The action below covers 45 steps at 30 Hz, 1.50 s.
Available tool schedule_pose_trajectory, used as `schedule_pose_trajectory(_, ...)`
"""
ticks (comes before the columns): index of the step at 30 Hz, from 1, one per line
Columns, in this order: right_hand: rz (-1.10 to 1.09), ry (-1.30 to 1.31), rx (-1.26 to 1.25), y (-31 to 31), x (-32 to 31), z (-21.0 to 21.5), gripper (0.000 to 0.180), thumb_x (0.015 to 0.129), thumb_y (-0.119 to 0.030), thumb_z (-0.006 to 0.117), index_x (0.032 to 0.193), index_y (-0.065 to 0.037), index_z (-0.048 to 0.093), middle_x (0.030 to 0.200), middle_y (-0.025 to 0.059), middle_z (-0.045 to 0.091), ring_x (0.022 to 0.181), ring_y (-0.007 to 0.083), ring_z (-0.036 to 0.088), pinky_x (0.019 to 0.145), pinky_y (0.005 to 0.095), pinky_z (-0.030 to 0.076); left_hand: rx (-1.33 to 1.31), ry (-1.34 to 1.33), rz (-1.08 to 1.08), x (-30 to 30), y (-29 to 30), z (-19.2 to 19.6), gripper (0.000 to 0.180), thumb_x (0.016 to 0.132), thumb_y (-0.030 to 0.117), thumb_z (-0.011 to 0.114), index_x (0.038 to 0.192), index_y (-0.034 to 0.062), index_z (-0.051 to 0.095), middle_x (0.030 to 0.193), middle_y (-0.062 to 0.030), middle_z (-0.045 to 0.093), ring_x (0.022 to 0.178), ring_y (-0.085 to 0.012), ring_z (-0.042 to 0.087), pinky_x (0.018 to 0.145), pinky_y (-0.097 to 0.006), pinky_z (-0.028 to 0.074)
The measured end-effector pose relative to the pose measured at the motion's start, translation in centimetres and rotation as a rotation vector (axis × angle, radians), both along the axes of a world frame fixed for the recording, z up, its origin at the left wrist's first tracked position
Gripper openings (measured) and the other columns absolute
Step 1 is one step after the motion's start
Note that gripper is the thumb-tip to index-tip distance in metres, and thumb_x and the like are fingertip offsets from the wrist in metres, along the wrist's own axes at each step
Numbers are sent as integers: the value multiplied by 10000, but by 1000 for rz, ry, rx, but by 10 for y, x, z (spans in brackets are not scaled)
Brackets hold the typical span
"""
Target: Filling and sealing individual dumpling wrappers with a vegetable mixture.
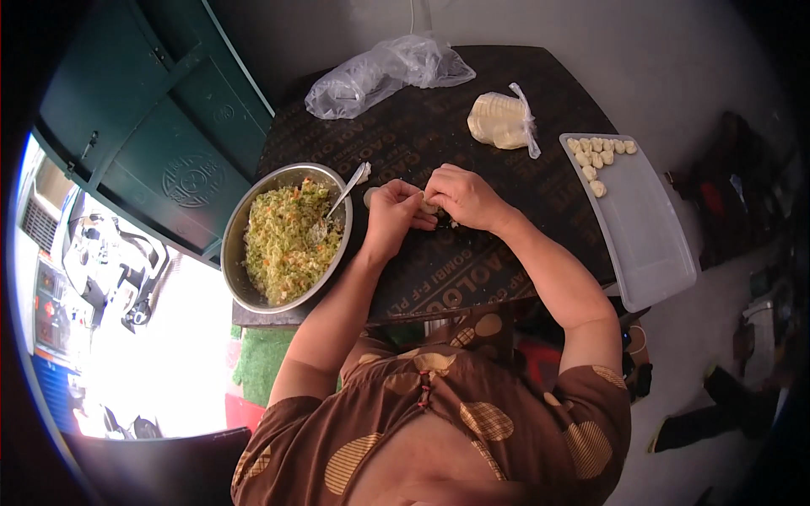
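While the forearms are stretched over a dark table (540, 181), a small pale piece of dough (429, 206) is held between the two hands, near the middle of the tabletop and just right of a steel bowl (231, 249). By the left hand (393, 214) the piece is cradled from the left, its fingers half curled and its thumb brought toward the dough. By the right hand (466, 196) it is pinched from the right, with the fingertips drawn nearly together. Much of the dough is hidden by the fingers, so its exact shape cannot be told.

The bowl is filled well up with chopped green, orange and pale filling (285, 244), in which a metal spoon (341, 199) is set, its handle leaned over the rim toward the left hand. Pale crumbs are scattered on the table near the fingers.

Beyond the hands, a tied clear bag (499, 121) is seen, packed with round, pale, flat sheets. Farther back and to the left, a crumpled clear plastic bag (371, 78) is spread near the table's far edge. Along the right edge a long translucent tray (645, 236) is placed; small pale dumplings (607, 158) are clustered at its far end, where they are set close together in rows.
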State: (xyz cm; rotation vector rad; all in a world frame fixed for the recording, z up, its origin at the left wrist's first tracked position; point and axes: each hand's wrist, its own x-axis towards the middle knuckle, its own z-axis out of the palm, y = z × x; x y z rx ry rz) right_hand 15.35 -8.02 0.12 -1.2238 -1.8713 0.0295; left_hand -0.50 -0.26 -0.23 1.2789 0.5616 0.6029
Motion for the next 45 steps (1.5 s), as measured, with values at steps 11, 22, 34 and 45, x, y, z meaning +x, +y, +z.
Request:
schedule_pose_trajectory(11, -26, 126, -157, -2, 3, 0, 98, 798, -63, 619, 830, -6, 547, 794, 135, 595, 745, 296, 600, 647, 365, 476, 167, -21, 20, 2, 0, -4, 160, 909, 61, 509, 995, -72, 529, 814, -135, 627, 625, -184, 651, 546, -278, 568)
schedule_pose_trajectory(22, -131, 199, -72, 1, 1, -5, 74, 801, -24, 630, 847, -9, 574, 741, 92, 597, 649, 185, 585, 595, 296, 463, 31, -76, 74, 1, -5, 3, 188, 908, 80, 497, 967, -98, 500, 870, -167, 610, 697, -236, 669, 611, -313, 582)
schedule_pose_trajectory(34, 30, 126, -7, -1, 5, 4, 88, 762, 34, 634, 823, 0, 581, 786, 76, 555, 756, 204, 570, 650, 303, 465, -178, -100, 48, -2, 1, 7, 150, 863, 69, 515, 891, -78, 518, 801, -184, 625, 645, -261, 668, 584, -328, 580)
schedule_pose_trajectory(45, 35, 74, -49, -1, 2, 1, 73, 762, 10, 627, 802, -12, 569, 785, 87, 566, 763, 237, 572, 658, 326, 467, -12, 39, 5, 0, -2, 6, 97, 873, 46, 528, 858, -45, 499, 782, -164, 628, 634, -234, 669, 538, -299, 578)
